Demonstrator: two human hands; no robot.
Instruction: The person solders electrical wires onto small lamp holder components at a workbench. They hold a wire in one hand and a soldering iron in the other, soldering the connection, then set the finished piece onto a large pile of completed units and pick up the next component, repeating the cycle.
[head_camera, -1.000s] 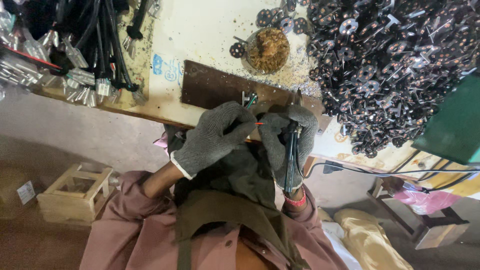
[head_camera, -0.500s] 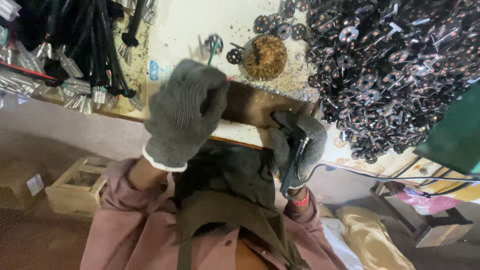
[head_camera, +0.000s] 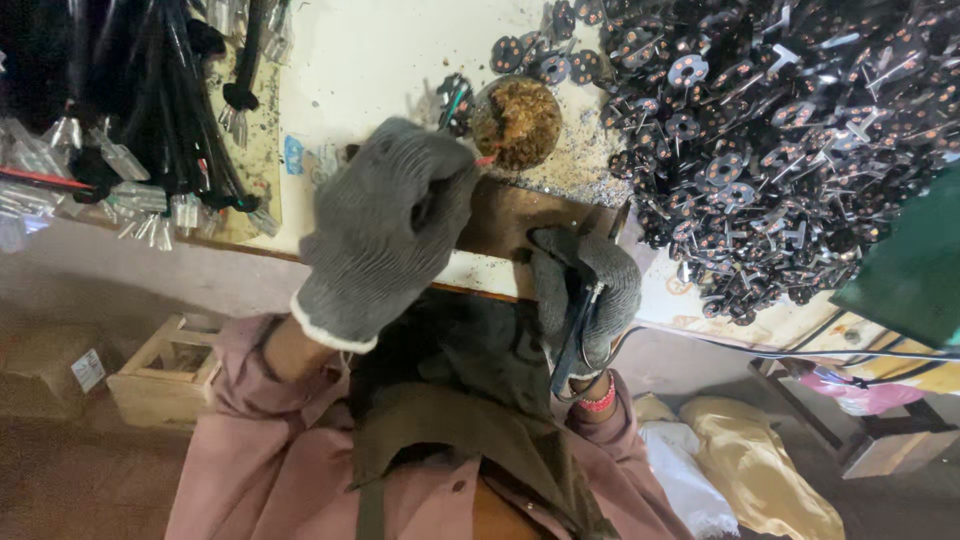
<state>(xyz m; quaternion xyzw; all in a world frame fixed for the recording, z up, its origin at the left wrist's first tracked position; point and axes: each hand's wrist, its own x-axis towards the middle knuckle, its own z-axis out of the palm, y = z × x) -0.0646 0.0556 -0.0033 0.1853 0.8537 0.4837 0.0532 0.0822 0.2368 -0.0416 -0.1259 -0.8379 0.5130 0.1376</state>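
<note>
From my head camera I look down over my pink sleeves and dark olive apron at the pale, littered surface (head_camera: 380, 70). My left hand (head_camera: 385, 235), in a grey knitted glove, is raised and curled into a loose fist above the brown rectangular board (head_camera: 520, 215); I cannot tell what it holds inside, though a thin red tip shows at its knuckles. My right hand (head_camera: 585, 300), also gloved in grey, is closed around the dark handles of a metal plier-like tool (head_camera: 575, 335) at the board's near edge. Just beyond the board sits a round brown crumbly lump (head_camera: 517, 122). To the right lies a big heap of small black disc-shaped parts with copper spots (head_camera: 780, 130); to the left, a bundle of black cables (head_camera: 130, 110).
</note>
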